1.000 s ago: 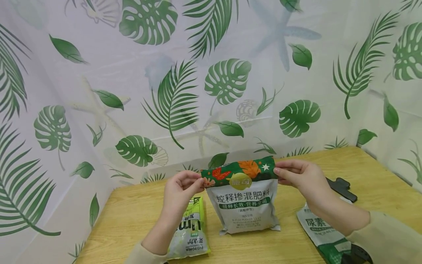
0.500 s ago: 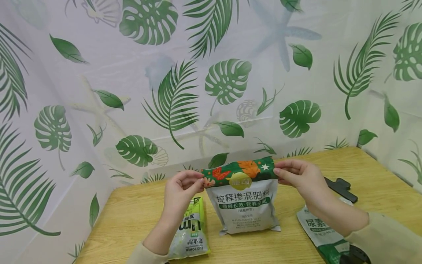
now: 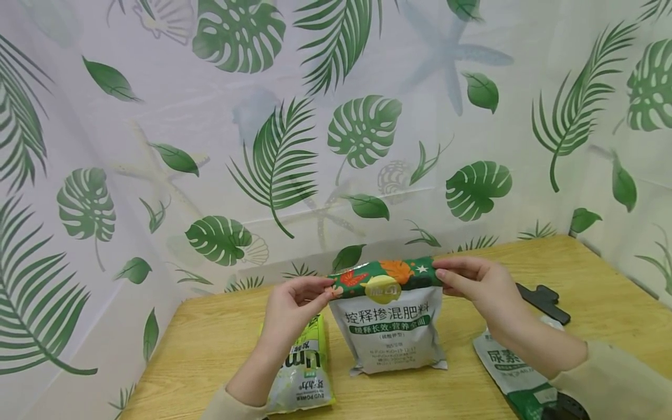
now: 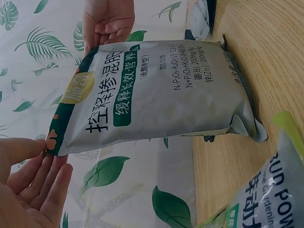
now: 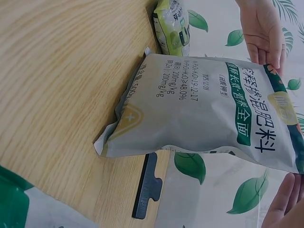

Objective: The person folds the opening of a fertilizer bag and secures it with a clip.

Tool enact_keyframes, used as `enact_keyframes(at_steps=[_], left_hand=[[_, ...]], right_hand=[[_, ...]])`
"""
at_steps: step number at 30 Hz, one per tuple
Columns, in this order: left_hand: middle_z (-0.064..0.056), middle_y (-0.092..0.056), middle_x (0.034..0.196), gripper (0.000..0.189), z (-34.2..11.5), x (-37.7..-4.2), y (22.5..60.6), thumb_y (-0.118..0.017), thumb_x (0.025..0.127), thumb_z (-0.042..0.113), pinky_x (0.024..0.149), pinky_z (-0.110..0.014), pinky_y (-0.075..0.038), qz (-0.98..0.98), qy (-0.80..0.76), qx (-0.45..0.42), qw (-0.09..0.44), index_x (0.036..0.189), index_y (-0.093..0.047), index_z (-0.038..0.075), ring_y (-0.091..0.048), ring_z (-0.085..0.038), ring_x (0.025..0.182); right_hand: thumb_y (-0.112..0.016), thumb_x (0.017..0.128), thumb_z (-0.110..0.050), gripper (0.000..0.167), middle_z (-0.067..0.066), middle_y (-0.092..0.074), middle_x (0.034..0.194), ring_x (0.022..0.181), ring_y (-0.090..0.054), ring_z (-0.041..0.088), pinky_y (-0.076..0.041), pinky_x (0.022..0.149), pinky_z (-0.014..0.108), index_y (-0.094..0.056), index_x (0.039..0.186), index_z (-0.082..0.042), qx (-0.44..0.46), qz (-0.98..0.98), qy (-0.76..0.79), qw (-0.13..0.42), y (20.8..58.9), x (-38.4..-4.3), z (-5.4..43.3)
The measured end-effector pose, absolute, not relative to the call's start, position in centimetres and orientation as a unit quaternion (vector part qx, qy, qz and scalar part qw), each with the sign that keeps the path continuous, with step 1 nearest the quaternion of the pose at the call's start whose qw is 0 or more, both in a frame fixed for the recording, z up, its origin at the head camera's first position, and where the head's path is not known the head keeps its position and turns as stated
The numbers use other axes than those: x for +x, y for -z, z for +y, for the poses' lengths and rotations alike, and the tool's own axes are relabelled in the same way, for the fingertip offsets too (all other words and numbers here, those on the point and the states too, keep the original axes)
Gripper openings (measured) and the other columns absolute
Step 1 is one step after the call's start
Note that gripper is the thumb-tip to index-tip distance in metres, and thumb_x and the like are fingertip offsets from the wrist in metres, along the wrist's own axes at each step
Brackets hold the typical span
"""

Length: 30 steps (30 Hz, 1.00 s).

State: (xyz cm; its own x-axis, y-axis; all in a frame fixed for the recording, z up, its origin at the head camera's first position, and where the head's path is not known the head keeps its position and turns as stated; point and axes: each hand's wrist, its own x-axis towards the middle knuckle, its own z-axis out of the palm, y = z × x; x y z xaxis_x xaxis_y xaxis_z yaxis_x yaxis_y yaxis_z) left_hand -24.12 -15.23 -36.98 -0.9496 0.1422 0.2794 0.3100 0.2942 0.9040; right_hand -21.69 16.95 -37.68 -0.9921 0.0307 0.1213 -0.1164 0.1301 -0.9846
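A white fertilizer bag (image 3: 391, 341) stands upright on the table, its green top band (image 3: 396, 271) printed with orange leaves and folded over. My left hand (image 3: 294, 303) pinches the band's left end between thumb and fingers. At the right end, my right hand (image 3: 483, 286) pinches the other corner the same way. Both wrist views show the bag's front, with the left hand (image 4: 35, 183) at one top corner in the left wrist view. In the right wrist view the right hand (image 5: 287, 204) is partly cut off by the frame.
A yellow-green bag (image 3: 310, 379) lies left of the fertilizer bag, partly behind my left forearm. On the right lies a white and green bag (image 3: 506, 364), partly under my right forearm. Behind it is a black clip (image 3: 546, 300). A leaf-print cloth (image 3: 357, 198) hangs behind the table.
The bag's top band has turned down a little, so its upper edge sits lower. My left hand has shifted slightly right with its corner; both hands keep their hold.
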Motion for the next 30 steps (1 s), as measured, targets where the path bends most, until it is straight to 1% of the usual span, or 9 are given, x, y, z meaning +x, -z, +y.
enact_keyframes(at_steps=[5, 11, 15, 17, 19, 23, 26, 29, 30], left_hand=[[-0.011, -0.081, 0.100, 0.018, -15.20, -24.30, 37.42, -0.082, 0.091, 0.004, 0.080, -0.019, -0.060, -0.813, 0.559, -0.143, 0.077, 0.109, -0.083, 0.007, -0.074, -0.009, 0.087], [-0.011, -0.080, 0.103, 0.019, -15.13, -24.48, 37.85, -0.083, 0.090, 0.002, 0.083, -0.023, -0.063, -0.810, 0.563, -0.144, 0.073, 0.108, -0.082, 0.006, -0.073, -0.009, 0.089], [-0.011, -0.077, 0.109, 0.015, -15.10, -24.51, 37.97, -0.083, 0.091, 0.005, 0.085, -0.026, -0.064, -0.816, 0.554, -0.144, 0.084, 0.107, -0.083, 0.006, -0.073, -0.015, 0.097], [-0.011, -0.074, 0.114, 0.013, -15.10, -24.49, 37.95, -0.082, 0.092, 0.007, 0.086, -0.026, -0.064, -0.820, 0.547, -0.143, 0.090, 0.106, -0.083, 0.006, -0.071, -0.018, 0.105], [-0.011, -0.073, 0.117, 0.012, -15.09, -24.49, 37.92, -0.082, 0.093, 0.008, 0.087, -0.027, -0.064, -0.819, 0.548, -0.143, 0.092, 0.105, -0.083, 0.006, -0.070, -0.022, 0.109], [-0.011, -0.077, 0.116, 0.013, -14.99, -24.48, 37.82, -0.082, 0.093, 0.008, 0.089, -0.028, -0.064, -0.812, 0.560, -0.139, 0.087, 0.106, -0.083, 0.006, -0.074, -0.022, 0.107], [-0.011, -0.080, 0.111, 0.012, -14.90, -24.43, 37.82, -0.082, 0.093, 0.008, 0.087, -0.027, -0.064, -0.809, 0.566, -0.137, 0.083, 0.106, -0.083, 0.006, -0.076, -0.017, 0.099], [-0.011, -0.082, 0.107, 0.011, -14.84, -24.37, 37.92, -0.081, 0.094, 0.007, 0.084, -0.023, -0.063, -0.805, 0.572, -0.133, 0.079, 0.104, -0.083, 0.005, -0.076, -0.013, 0.094], [-0.011, -0.082, 0.105, 0.011, -14.81, -24.38, 37.97, -0.081, 0.093, 0.006, 0.083, -0.022, -0.062, -0.802, 0.579, -0.131, 0.075, 0.104, -0.083, 0.004, -0.077, -0.013, 0.093]], right_hand=[[-0.068, 0.106, -0.015, 0.034, -0.025, -0.073, 0.094, 0.086, -0.071, 0.001, -0.061, 0.084, 0.020, -0.068, 0.134, 0.004, 0.029, -0.756, -0.652, 0.058, 37.83, -21.75, 16.95], [-0.069, 0.106, -0.023, 0.036, -0.025, -0.072, 0.098, 0.091, -0.069, -0.002, -0.058, 0.086, 0.017, -0.069, 0.134, 0.001, 0.014, -0.774, -0.630, 0.060, 37.88, -21.81, 16.81], [-0.072, 0.104, -0.027, 0.036, -0.023, -0.071, 0.104, 0.097, -0.065, -0.005, -0.055, 0.087, 0.016, -0.072, 0.131, -0.004, 0.012, -0.791, -0.608, 0.064, 37.87, -21.64, 16.85], [-0.074, 0.102, -0.030, 0.037, -0.022, -0.071, 0.108, 0.100, -0.064, -0.007, -0.053, 0.088, 0.015, -0.072, 0.131, -0.006, 0.011, -0.798, -0.599, 0.065, 37.88, -21.61, 16.89], [-0.075, 0.102, -0.032, 0.038, -0.021, -0.071, 0.112, 0.103, -0.063, -0.009, -0.053, 0.091, 0.016, -0.073, 0.131, -0.008, 0.011, -0.803, -0.593, 0.065, 37.91, -21.62, 16.89], [-0.075, 0.102, -0.036, 0.040, -0.017, -0.070, 0.123, 0.108, -0.061, -0.010, -0.052, 0.099, 0.022, -0.074, 0.132, -0.011, 0.007, -0.807, -0.588, 0.065, 38.00, -21.71, 16.91], [-0.075, 0.101, -0.035, 0.038, -0.021, -0.071, 0.118, 0.107, -0.061, -0.010, -0.052, 0.098, 0.020, -0.075, 0.130, -0.011, 0.009, -0.803, -0.592, 0.069, 38.12, -21.73, 16.95], [-0.075, 0.101, -0.034, 0.038, -0.027, -0.071, 0.107, 0.103, -0.062, -0.009, -0.051, 0.091, 0.013, -0.074, 0.130, -0.008, 0.010, -0.803, -0.591, 0.075, 38.27, -21.64, 16.89], [-0.075, 0.101, -0.034, 0.039, -0.027, -0.070, 0.105, 0.102, -0.062, -0.008, -0.051, 0.090, 0.013, -0.074, 0.129, -0.008, 0.010, -0.803, -0.591, 0.077, 38.31, -21.60, 16.85]])
